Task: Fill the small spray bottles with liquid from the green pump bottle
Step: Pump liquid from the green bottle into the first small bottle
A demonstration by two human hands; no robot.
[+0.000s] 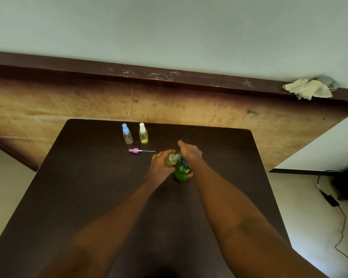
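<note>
The person leans over a dark counter (92, 197) with both bare forearms stretched out towards its middle. The left hand (159, 167) is curled round a small open bottle (170, 159) with yellowish liquid in it, tipped so that its mouth sits right against the top of the green pump bottle (181, 172). A ring shows on one finger of that hand. The right hand (189, 152) lies over the pump bottle from above. Its thumb is wrapped round the bottle's side and one finger points straight out towards the far edge. The pump bottle stands about midway between the left and right edges, touching the small bottle.

Near the far edge, two capped spray bottles stand upright just beside each other. The blue-capped bottle (127, 135) looks clear, and the white-capped bottle (143, 134) holds yellow liquid. Between them and the hands, a purple spray head (136, 150) lies flat with its thin tube pointing towards the right edge.

A crumpled cloth (307, 89) sits on the ledge beyond the counter, and a power cable (329, 199) trails on the floor by the right edge.
</note>
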